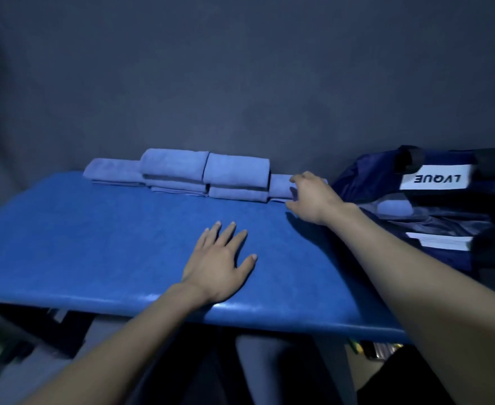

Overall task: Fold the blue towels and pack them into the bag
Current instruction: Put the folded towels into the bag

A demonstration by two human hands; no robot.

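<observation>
Several folded light-blue towels [205, 173] lie in a row against the dark wall at the back of the blue table [94, 244], some stacked two high. My right hand [310, 197] reaches the rightmost folded towel [280, 185], fingers over its top and thumb below it, curling round its end. My left hand [220, 261] lies flat on the table, fingers spread, holding nothing. A dark-blue bag [433, 200] with a white "LVQUE" label sits at the right; one folded towel [392, 207] shows inside its opening.
A dark grey wall [240, 83] stands right behind the towels. The table's front edge [240, 314] runs just past my left wrist. Black handles [410, 160] lie on top of the bag. Dim clutter sits on the floor under the table.
</observation>
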